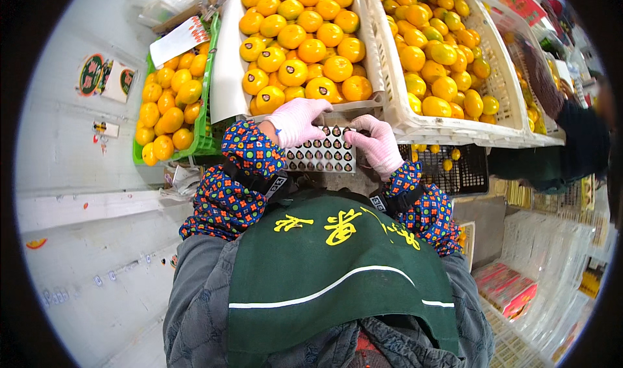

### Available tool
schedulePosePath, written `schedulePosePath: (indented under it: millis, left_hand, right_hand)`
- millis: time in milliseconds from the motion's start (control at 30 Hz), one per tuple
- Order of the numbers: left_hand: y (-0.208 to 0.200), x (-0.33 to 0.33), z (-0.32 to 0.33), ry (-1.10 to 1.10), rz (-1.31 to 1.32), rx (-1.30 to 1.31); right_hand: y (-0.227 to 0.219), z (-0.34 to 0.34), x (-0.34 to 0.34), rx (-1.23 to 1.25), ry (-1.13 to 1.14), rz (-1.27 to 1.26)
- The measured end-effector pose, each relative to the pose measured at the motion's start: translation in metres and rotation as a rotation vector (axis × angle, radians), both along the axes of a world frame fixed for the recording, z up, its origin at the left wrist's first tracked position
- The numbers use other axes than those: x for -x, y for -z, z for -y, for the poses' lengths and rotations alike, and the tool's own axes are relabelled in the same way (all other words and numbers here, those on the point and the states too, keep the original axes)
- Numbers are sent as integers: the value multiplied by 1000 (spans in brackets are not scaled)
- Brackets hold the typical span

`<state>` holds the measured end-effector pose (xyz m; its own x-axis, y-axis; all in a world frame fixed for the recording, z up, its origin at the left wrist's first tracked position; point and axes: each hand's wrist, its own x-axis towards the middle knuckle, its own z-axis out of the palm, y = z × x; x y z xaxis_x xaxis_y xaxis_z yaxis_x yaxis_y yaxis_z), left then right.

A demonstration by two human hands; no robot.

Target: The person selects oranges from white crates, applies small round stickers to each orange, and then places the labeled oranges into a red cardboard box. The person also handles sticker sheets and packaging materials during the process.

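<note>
A white sheet of dark, drop-shaped stickers (322, 153) lies level in front of my body, below the near edge of a paper-lined crate of oranges (310, 38). My left hand (296, 122), in a pink-and-white glove, grips the sheet's upper left part, fingers bent over it. At its upper right corner, the fingertips of my gloved right hand (378, 145) pinch the edge; whether a loose sticker is between them I cannot make out. Several oranges in the nearest rows, such as one stickered orange (293, 72), carry the same dark sticker.
On the left stands a green crate of oranges (170, 112) with a paper card (180, 40) on top. A white crate of smaller oranges (441, 53) is at the right. Below it sits a black crate (468, 173) with a few fruits. Another person's arm (540, 76) reaches in at far right.
</note>
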<state>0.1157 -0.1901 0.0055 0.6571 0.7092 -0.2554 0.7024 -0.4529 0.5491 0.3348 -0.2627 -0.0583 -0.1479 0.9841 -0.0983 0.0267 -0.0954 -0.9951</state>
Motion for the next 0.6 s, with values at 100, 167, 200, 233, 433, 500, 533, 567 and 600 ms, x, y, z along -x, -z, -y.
schedulePosePath:
  millis: [100, 167, 200, 233, 433, 500, 533, 567, 600]
  left_hand:
    - [8, 2, -9, -27, 78, 127]
    - [10, 3, -13, -63, 97, 93]
    - [11, 1, -15, -83, 107, 83]
    - [13, -2, -16, -70, 126, 106]
    - [19, -18, -18, -3, 144, 67]
    - [20, -21, -21, -35, 238, 157]
    - [22, -23, -23, -58, 286, 204]
    - [23, -25, -25, -16, 302, 188]
    - [26, -28, -27, -25, 279, 189]
  right_hand:
    - [-6, 6, -10, 200, -74, -262]
    - [-8, 11, -15, 192, -167, -494]
    - [-8, 12, -16, 190, -144, -463]
    - [-6, 14, -15, 191, -121, -434]
    - [15, 19, -1, 338, 200, -473]
    - [20, 19, 1, 301, 221, -467]
    - [22, 20, 1, 303, 224, -462]
    - [23, 19, 1, 302, 223, -455]
    - [24, 19, 1, 284, 210, -466]
